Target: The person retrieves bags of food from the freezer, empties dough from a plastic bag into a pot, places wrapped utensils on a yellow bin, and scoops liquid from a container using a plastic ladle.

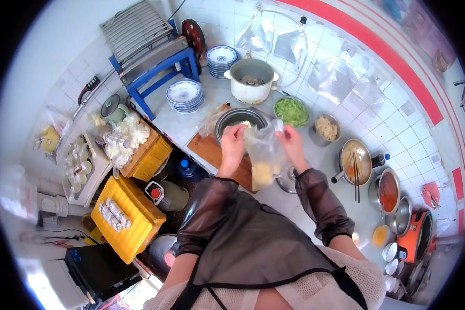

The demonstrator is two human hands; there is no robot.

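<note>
A clear plastic bag (pixel 267 142) with something pale yellow in its bottom hangs between my two hands. My left hand (pixel 234 146) pinches the bag's top edge on the left. On the other side my right hand (pixel 293 146) has its fingers closed on the bag's upper right corner. Just behind my left hand stands a dark round pot (pixel 223 122) with something pale in it, partly hidden by the hand and bag. Beneath lies a brown wooden board (pixel 207 150). What the yellow content is, I cannot make out.
Behind are a white pot (pixel 251 82), stacked blue-patterned plates (pixel 185 94), a bowl of shredded greens (pixel 291 110) and a metal container of pale food (pixel 325 129). To the right sit a pan with chopsticks (pixel 356 160) and a bowl of red sauce (pixel 387 191). Yellow crates (pixel 126 217) stand left.
</note>
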